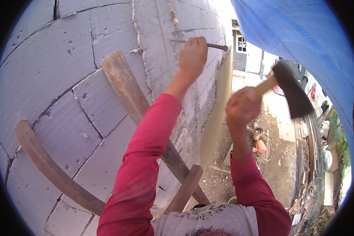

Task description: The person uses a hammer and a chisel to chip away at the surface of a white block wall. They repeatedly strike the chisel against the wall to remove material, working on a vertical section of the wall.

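A long metal chisel (pixel 217 46) is held sideways in my left hand (pixel 192 57), its tip at or very near the pale plastered strip (pixel 157 47) of the block wall and its flat head pointing right. In my right hand (pixel 244 104), lower and to the right, I grip the wooden handle of an axe (pixel 292 92). The dark axe head is slightly blurred and apart from the chisel.
A wooden ladder (pixel 126 90) leans against the wall (pixel 47 90) beside my left arm. A blue tarp (pixel 303 31) hangs at upper right. Far below lie the dirt ground (pixel 275 165), buckets (pixel 260 145) and stacked long strips (pixel 311 157). A door (pixel 253 61) stands beyond.
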Available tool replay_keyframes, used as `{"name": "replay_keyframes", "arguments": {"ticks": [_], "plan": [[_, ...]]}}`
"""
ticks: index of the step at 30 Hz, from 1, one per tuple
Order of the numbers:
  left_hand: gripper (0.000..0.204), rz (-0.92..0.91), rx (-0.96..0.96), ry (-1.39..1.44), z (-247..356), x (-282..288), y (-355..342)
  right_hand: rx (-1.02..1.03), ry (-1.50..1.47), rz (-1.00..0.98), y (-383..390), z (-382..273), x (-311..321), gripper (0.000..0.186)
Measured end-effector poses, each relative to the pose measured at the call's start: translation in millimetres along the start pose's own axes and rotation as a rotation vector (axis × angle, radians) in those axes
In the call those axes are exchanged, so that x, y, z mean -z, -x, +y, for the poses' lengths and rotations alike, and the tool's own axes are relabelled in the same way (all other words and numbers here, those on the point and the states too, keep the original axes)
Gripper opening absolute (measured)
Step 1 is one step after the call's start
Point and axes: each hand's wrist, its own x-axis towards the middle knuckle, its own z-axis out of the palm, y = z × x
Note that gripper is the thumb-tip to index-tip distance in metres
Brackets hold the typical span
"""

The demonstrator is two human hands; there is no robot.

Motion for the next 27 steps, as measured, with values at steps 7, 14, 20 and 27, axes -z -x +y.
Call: {"name": "replay_keyframes", "arguments": {"ticks": [7,14,20,27], "plan": [[0.023,-0.023,-0.016,-0.014,-7,0,-3,-0.376,0.126,-0.148,-11,-10,12,0.029],[0.020,-0.009,-0.040,-0.062,-2,-6,-11,0.191,0.047,0.012,-41,-33,4,0.041],[0.018,-0.001,-0.045,-0.086,-17,-2,-13,-0.209,0.346,-0.209,-18,6,10,0.032],[0.017,0.024,-0.030,-0.070,0,-14,-10,0.122,0.225,-0.003,-31,1,23,0.030]]}}
